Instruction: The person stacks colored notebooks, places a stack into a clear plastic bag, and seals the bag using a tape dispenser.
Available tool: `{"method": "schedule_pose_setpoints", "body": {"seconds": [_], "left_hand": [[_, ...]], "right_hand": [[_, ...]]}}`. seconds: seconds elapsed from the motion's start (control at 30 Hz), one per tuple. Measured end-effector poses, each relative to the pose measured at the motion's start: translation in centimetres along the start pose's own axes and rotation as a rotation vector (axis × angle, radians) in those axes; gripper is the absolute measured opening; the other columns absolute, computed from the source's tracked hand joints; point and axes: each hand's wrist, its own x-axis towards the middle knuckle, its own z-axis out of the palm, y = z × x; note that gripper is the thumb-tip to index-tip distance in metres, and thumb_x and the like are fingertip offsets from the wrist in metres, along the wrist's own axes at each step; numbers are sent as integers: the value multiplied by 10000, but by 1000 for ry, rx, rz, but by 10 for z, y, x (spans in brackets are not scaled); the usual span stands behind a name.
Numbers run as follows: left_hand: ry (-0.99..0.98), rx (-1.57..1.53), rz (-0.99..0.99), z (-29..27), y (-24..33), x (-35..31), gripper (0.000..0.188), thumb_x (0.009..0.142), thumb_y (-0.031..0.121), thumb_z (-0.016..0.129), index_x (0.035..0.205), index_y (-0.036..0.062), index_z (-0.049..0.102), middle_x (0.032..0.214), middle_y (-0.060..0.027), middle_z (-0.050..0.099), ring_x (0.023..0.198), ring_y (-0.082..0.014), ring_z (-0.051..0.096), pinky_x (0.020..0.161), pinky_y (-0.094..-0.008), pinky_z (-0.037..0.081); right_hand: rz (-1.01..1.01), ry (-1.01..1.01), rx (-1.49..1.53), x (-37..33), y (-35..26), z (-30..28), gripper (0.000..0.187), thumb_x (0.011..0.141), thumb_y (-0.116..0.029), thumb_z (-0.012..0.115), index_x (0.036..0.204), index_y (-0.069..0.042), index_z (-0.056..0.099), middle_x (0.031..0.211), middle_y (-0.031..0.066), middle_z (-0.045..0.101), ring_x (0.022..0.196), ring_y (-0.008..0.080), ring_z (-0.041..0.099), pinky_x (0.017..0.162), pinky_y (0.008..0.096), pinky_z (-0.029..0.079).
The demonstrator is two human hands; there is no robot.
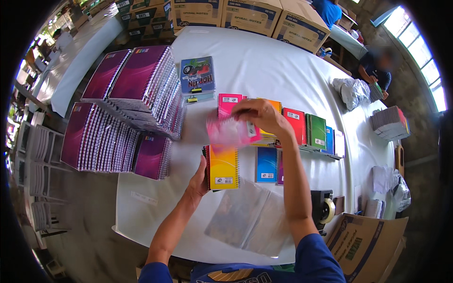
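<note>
My left hand [199, 179] grips a small bundle of pocket spiral notebooks, a yellow notebook [222, 166] uppermost. Just above the bundle, my right hand [265, 115] pinches a pink spiral notebook [246, 132], smeared by motion. Beyond it lies another pink notebook [227, 104]. A row of small notebook stacks runs rightward, topped by an orange notebook [271, 104], a red notebook [293, 125], a green notebook [315, 131] and a blue notebook [329, 141]. Nearer, a second blue notebook [267, 162] sits beside a partly hidden purple one. Clear plastic bags [238, 212] lie flat below my hands.
Tall stacks of large purple notebooks [137, 78] stand at the left, beside notebooks with a picture cover [198, 75]. Cardboard boxes [250, 18] line the far edge. A tape dispenser [322, 207] and an open carton [361, 243] are near right. A co-worker [375, 70] holds notebooks at far right.
</note>
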Motion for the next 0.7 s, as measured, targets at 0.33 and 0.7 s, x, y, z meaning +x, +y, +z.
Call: {"method": "schedule_pose_setpoints", "body": {"seconds": [0.33, 0.7], "left_hand": [[-272, -1, 16, 0, -12, 11, 832, 839, 504, 585, 1454, 36, 278, 1367, -197, 477, 1234, -433, 486, 992, -513, 438], [-207, -240, -99, 51, -90, 52, 695, 817, 345, 728, 1360, 42, 418, 1275, -106, 554, 1141, -235, 568, 983, -412, 464]], "right_hand": [[-7, -215, -236, -18, 7, 30, 210, 784, -47, 696, 994, -37, 697, 971, 116, 669, 888, 250, 630, 796, 338, 495], [1150, 735, -694, -216, 136, -185, 443, 778, -310, 753, 1003, 53, 635, 1000, 260, 632, 936, 352, 630, 812, 412, 495]]}}
